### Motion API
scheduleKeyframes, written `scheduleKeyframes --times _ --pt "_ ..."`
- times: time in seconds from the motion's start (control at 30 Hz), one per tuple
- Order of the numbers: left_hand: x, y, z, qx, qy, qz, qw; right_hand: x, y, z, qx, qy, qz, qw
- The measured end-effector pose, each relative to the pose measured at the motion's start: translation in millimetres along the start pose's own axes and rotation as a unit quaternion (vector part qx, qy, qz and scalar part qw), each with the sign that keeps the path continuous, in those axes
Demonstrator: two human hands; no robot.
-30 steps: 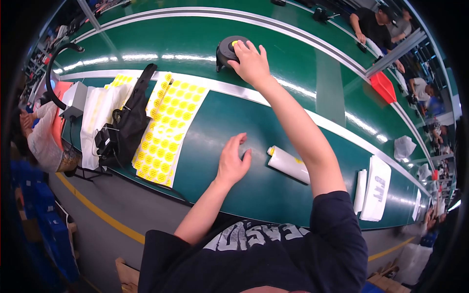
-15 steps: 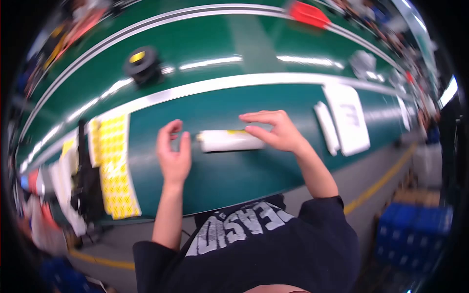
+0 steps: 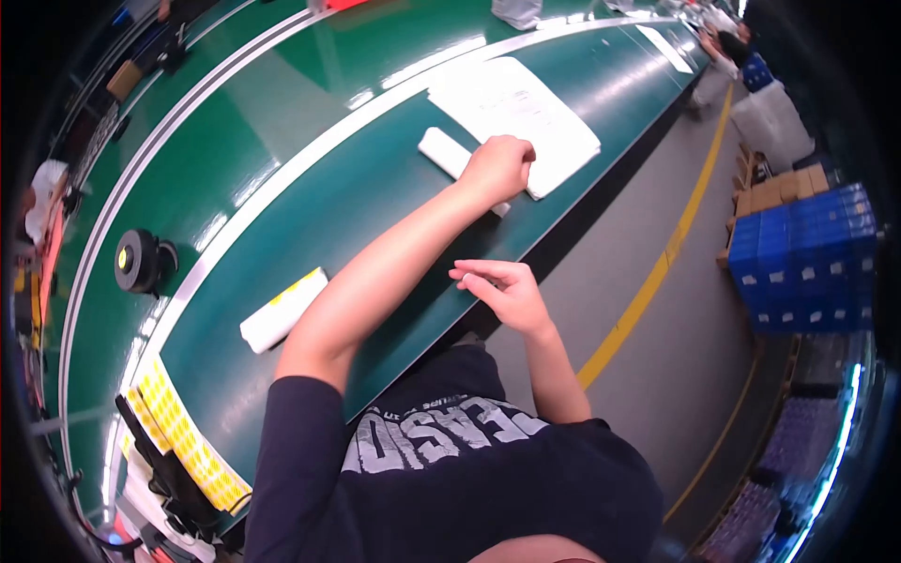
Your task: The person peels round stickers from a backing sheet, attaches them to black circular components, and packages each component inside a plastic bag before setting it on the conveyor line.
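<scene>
A green workbench (image 3: 357, 197) slants across my feed, with blue boxes (image 3: 807, 267) stacked past the grey floor (image 3: 601, 258) on the right. On the bench lies the white stack (image 3: 554, 131), flat and pale, faint dark print on its top. I see the left hand (image 3: 499, 174) at its near side, fingers curled; whether they grasp anything, I cannot tell. A slim white roll (image 3: 443, 150) lies beside the stack, partly behind that hand. My right hand (image 3: 509, 296) hovers near the bench edge, fingers extended, grip released.
</scene>
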State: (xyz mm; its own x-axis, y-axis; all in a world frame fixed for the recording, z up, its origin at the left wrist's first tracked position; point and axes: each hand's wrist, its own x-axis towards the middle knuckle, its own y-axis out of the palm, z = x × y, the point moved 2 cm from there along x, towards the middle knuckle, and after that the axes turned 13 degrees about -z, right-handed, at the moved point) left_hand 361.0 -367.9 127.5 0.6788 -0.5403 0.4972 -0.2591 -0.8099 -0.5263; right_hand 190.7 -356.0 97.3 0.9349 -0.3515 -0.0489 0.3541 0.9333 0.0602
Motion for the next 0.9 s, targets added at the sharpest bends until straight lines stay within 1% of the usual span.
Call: scheduleKeyframes --times 0.07,0.17,0.2,0.27,0.3,0.33,0.4,0.47,0.5,0.53,0.57,0.6,0.63,0.67,0.73,0.8,0.83,0.87,0.9 --pt "19 38 9 0.075 0.002 0.062 0.995 -4 -9 -9 0.01 0.003 -0.026 1.0" --pt "26 65 27 0.078 -0.08 0.158 0.981 -11 -22 -16 -0.023 -0.015 -0.061 0.998" --pt "26 69 30 0.081 -0.075 0.143 0.983 -12 -27 -19 -0.031 -0.017 -0.07 0.997" --pt "26 73 37 0.091 -0.067 0.115 0.987 -10 -36 -26 0.01 0.008 -0.081 0.997" --pt "27 75 38 0.101 -0.076 0.117 0.985 -10 -41 -30 0.031 0.022 -0.087 0.995" --pt "26 77 40 0.077 -0.099 0.096 0.987 -7 -46 -31 0.036 0.029 -0.095 0.994" --pt "29 76 47 0.03 -0.141 0.047 0.988 2 -58 -24 0.053 0.01 -0.136 0.989" --pt "32 64 43 -0.018 -0.153 0.007 0.988 19 -74 -7 0.035 -0.036 -0.221 0.974" --pt "34 55 39 -0.034 -0.164 -0.007 0.986 30 -85 -1 0.0 -0.083 -0.267 0.96" --pt "38 45 34 -0.051 -0.174 -0.022 0.983 43 -93 5 -0.004 -0.126 -0.298 0.946" --pt "40 36 28 -0.064 -0.188 -0.013 0.98 59 -104 10 -0.015 -0.173 -0.31 0.935" --pt "42 32 28 -0.09 -0.195 -0.008 0.977 79 -119 6 -0.11 -0.258 -0.312 0.908" --pt "44 28 30 -0.116 -0.203 -0.005 0.972 92 -120 22 -0.18 -0.273 -0.288 0.9" --pt "44 25 30 -0.141 -0.211 -0.002 0.967 107 -119 26 -0.22 -0.283 -0.275 0.892" --pt "44 17 25 -0.18 -0.21 0.012 0.961 129 -111 32 -0.344 -0.33 -0.229 0.849" --pt "42 9 19 -0.214 -0.209 0.027 0.954 151 -112 33 -0.394 -0.227 -0.194 0.869" --pt "41 -1 11 -0.207 -0.208 0.047 0.955 156 -112 34 -0.417 -0.174 -0.175 0.875" --pt "42 -11 3 -0.238 -0.198 0.069 0.948 154 -111 41 -0.361 -0.245 -0.17 0.884" --pt "42 -21 -3 -0.269 -0.188 0.09 0.94 151 -111 51 -0.344 -0.276 -0.146 0.886"
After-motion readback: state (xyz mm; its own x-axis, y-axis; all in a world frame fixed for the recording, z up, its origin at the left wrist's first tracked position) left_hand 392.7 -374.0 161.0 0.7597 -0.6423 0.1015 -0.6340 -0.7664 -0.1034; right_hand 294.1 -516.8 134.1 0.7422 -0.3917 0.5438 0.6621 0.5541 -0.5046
